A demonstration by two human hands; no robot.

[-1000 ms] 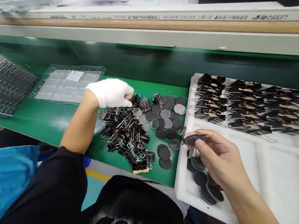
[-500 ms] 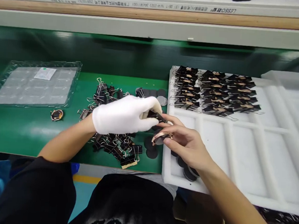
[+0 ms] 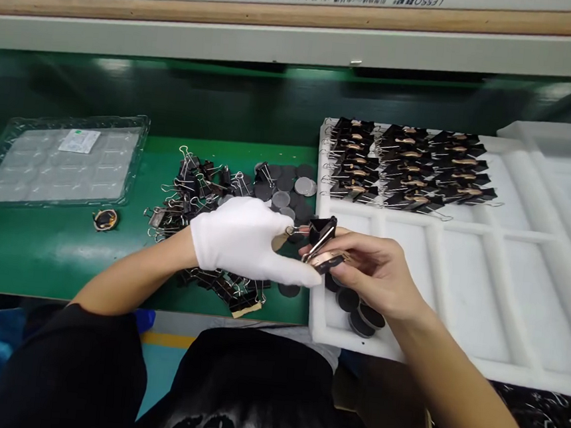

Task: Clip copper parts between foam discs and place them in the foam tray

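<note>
My left hand, in a white glove, grips a black binder clip by its wire handle; the thumb reaches the near edge of a copper-coloured ring coil. My bare right hand pinches that coil, with dark round pieces against it. The clip's body sits just above the coil, close against the right fingers; whether it bites on the coil I cannot tell. Left of the gloved hand lies a heap of binder clips, partly covered by the glove. Dark grey discs are spread beyond the hands.
A white compartment tray stands right, with rows of clipped coils at its far end and loose black discs at its near left. A clear plastic tray and a single coil lie left. A shelf edge spans the back.
The binder clip has come out from the gloved fingers and turned, now right over the coil. Both hands have drawn together, and the coil has moved slightly right. The view has shifted slightly.
</note>
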